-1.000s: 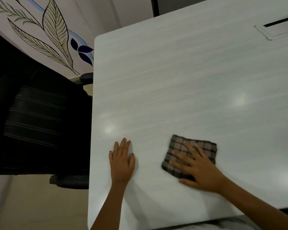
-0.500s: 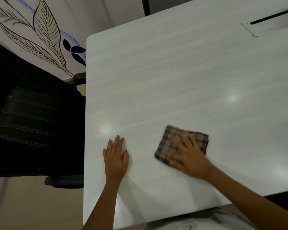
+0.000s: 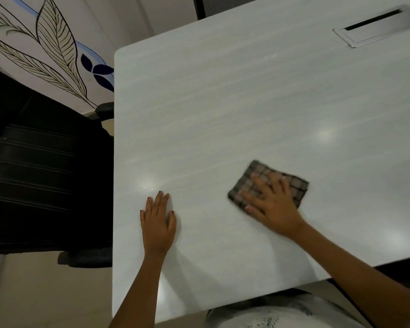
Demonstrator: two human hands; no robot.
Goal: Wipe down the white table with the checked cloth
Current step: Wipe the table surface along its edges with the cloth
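Observation:
A folded brown checked cloth (image 3: 255, 176) lies on the white table (image 3: 223, 102) near its front edge. My right hand (image 3: 273, 205) presses flat on the cloth with straight spread fingers and covers much of its near half. My left hand (image 3: 158, 221) rests flat on the bare table top, close to the left edge, with fingers straight and together. The two hands lie a hand's width or more apart.
A metal cable slot (image 3: 379, 26) is set into the table at the far right. A black office chair (image 3: 33, 174) stands tight against the table's left edge, its armrests (image 3: 88, 258) touching the side. A wall with a leaf drawing (image 3: 50, 43) is behind it.
The cloth under my right hand has slid slightly left and away from the front edge and turned a little. My left hand has stayed flat in place.

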